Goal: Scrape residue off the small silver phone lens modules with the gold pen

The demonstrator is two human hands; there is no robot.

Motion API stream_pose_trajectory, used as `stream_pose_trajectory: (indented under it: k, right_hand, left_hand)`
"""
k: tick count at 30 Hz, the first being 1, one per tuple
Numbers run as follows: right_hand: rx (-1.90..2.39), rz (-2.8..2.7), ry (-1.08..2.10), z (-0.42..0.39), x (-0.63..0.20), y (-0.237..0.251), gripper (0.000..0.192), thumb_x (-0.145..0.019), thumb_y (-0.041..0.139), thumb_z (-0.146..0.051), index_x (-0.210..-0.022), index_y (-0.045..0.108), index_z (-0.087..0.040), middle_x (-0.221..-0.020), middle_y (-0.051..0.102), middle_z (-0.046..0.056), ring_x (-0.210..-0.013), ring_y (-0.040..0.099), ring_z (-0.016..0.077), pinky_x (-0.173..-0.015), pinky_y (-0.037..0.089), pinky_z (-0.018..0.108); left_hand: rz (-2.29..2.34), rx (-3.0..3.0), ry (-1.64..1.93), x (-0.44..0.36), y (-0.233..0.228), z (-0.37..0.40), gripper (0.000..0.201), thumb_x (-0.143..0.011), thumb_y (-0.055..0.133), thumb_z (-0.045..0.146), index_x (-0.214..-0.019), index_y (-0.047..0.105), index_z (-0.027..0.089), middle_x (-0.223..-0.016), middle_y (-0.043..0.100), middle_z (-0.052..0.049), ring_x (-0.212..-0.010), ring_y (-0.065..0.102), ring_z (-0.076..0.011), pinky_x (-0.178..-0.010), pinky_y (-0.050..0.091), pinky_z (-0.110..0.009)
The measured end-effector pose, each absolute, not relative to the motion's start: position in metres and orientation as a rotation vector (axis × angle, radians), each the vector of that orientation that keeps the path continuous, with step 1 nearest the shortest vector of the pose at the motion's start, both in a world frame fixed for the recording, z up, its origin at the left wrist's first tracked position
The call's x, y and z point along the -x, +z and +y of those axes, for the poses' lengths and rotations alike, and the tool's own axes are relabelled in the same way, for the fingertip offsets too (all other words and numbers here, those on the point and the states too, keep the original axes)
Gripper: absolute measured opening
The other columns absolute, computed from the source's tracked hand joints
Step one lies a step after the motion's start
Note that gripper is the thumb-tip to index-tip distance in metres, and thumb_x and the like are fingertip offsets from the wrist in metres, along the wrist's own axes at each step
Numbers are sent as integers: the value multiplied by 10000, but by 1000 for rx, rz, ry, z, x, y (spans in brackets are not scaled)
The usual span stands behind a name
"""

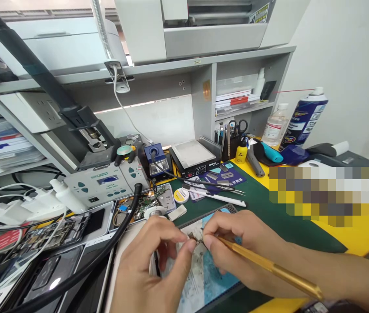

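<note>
At far left a black hose (119, 230) curves past opened phones (57, 234). The left hand (148, 265) pinches a small part (193, 238) between thumb and fingertip over the blue work mat (204, 278). Just beside it, the right hand (236, 248) is closed around a gold-handled tool (269, 267), its tip at the part.

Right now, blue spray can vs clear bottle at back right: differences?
The spray can is opaque blue with printed graphics; the clear bottle is see-through with a white label. The spray can stands taller and leans in this view; the clear bottle is shorter. Both have white tops and stand side by side.
</note>
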State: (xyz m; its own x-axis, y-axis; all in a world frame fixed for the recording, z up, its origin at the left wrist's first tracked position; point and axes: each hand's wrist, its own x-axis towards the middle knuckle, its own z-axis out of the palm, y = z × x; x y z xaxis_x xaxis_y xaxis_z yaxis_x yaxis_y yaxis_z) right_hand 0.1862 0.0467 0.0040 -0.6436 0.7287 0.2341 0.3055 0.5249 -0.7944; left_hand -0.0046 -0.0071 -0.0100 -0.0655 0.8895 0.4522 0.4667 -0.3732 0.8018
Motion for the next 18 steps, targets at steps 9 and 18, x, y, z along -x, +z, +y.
stream_pose_trajectory:
  k: [9, 18]
  right_hand:
    - [856, -2217, 1007, 45, -188, 4, 171, -957, 490, -251, -802, 536, -194, -584, 570, -41, -488, 482, 91, -487, 396, 196]
    - [855, -2074, 1296, 50, -192, -9, 283, -1046, 441, -412, -894, 556, -203, -625, 629, -23, -522, 566, 112, -514, 444, 203]
  left_hand:
    - [1391, -2318, 1399, 14, -16, -11, 228, -884, 659, 70, -1051, 692, 221, -843, 629, 10, -600, 575, -82, -502, 467, -205]
    - [1443, -2356, 1291, 10, -21, -8, 286, -876, 671, 128, -1129, 599, 239, -893, 601, 2, -587, 606, -90, -494, 507, -217]
